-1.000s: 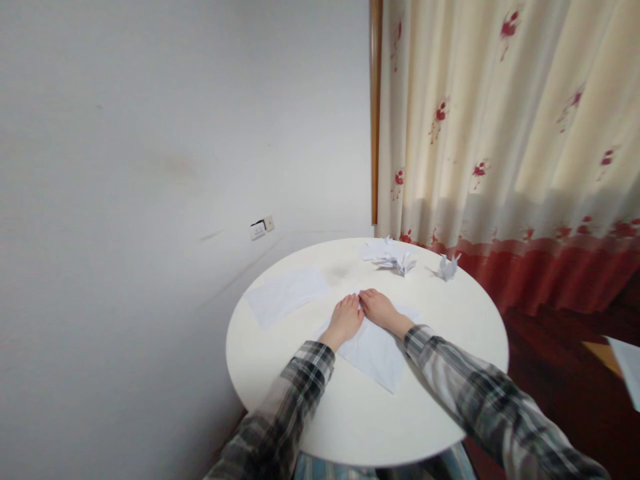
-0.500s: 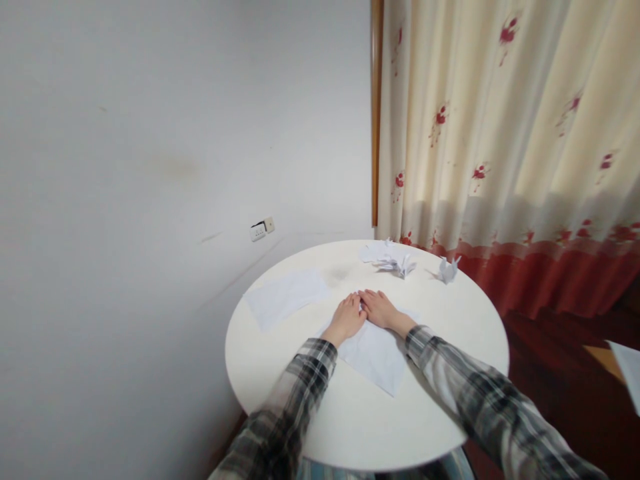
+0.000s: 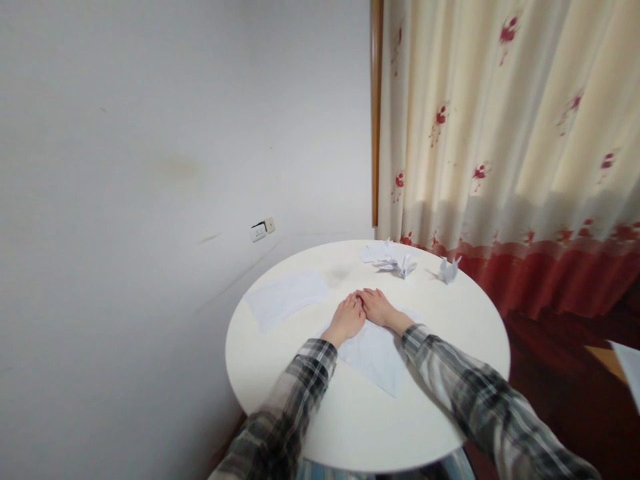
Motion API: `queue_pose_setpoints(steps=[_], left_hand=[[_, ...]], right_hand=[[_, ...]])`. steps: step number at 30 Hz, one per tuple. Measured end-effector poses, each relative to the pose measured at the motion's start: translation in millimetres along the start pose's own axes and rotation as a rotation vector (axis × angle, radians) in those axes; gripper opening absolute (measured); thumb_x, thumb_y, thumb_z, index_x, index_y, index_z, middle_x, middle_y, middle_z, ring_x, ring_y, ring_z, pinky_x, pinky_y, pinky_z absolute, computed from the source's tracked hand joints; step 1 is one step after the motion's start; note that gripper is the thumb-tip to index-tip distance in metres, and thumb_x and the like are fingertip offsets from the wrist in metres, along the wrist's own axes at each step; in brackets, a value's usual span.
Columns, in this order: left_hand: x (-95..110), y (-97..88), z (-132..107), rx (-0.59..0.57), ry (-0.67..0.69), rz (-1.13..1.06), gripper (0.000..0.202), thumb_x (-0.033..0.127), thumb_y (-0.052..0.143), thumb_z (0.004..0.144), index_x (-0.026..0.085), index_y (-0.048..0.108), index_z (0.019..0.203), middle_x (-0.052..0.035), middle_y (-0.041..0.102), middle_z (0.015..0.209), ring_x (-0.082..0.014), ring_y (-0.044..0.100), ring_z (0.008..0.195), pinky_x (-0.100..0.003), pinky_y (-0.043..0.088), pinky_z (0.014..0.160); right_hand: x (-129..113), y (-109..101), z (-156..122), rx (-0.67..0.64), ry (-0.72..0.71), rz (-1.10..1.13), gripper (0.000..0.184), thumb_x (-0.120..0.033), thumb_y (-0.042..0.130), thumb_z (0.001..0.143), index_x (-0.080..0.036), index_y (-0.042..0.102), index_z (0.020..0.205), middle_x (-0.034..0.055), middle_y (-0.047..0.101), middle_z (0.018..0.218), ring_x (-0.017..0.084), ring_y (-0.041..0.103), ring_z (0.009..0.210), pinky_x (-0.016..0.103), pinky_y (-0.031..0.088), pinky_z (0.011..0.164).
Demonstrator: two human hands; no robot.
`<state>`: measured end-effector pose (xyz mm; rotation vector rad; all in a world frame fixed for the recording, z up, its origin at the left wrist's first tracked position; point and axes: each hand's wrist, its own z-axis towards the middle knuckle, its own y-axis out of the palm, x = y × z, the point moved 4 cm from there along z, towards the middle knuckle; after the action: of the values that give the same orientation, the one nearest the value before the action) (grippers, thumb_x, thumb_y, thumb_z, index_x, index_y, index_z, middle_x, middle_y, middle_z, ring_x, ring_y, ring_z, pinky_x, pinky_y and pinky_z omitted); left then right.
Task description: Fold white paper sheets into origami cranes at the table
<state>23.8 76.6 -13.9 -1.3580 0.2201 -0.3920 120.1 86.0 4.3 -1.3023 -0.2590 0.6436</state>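
A sheet of white paper [image 3: 376, 357] lies on the round white table, its near corner pointing toward me. My left hand [image 3: 349, 315] rests palm down on the far part of this sheet, fingers stretched forward and flat. Right beside it, my right hand [image 3: 377, 308] also lies flat on the paper, its fingers reaching across toward the left one. The two hands touch at the fingertips. They cover the sheet's far edge, so any crease there is hidden.
Another white sheet [image 3: 287, 297] lies at the table's left. Folded paper pieces [image 3: 400, 265] and a standing folded paper figure [image 3: 449, 270] sit near the back right, with flat paper [image 3: 377, 251] behind. A wall with a socket [image 3: 259, 232] and a curtain [image 3: 500, 167] border the table [image 3: 360, 427].
My right hand has shifted very slightly up and left over the paper. My left hand and the sheet stay nearly where they were.
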Motion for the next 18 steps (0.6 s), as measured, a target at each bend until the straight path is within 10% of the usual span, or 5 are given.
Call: queue_pose_setpoints(steps=[18], left_hand=[[25,-9.0,-14,-0.035,-0.022,0.037,0.057,0.034,0.024,0.087,-0.002,0.032,0.131,-0.0218,0.030,0.140,-0.0280,0.023,0.132,-0.041,0.021,0.107]], right_hand=[[19,3,8,-0.042,0.010,0.013,0.047,-0.019,0.029,0.087,-0.012,0.036,0.132,0.0130,0.039,0.137,0.021,0.031,0.129,0.043,0.023,0.103]])
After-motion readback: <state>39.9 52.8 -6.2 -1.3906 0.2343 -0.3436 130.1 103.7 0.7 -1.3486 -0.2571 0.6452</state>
